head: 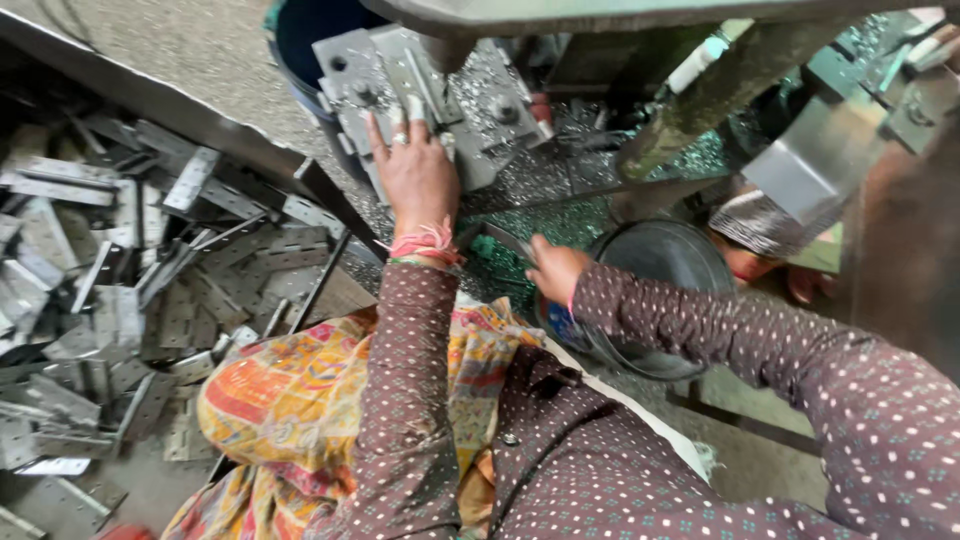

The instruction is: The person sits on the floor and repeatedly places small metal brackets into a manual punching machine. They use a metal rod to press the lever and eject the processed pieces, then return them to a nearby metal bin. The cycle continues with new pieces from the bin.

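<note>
Workshop floor, left hand (418,178) on metal plates (400,90)

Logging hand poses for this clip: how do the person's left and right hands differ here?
The left hand lies flat, fingers spread, on the grey perforated metal plates at the machine; the right hand is curled by the rim of the round dark metal tub. The left wrist wears pink thread; the right hand's grip is hidden. Both sleeves are brown and dotted.

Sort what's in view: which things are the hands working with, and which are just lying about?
In use:
left hand pressing a flat metal plate on the press bed
right hand at the rim of a round metal pan

Lying about:
pile of punched metal plates
blue bucket
metal chips
</note>
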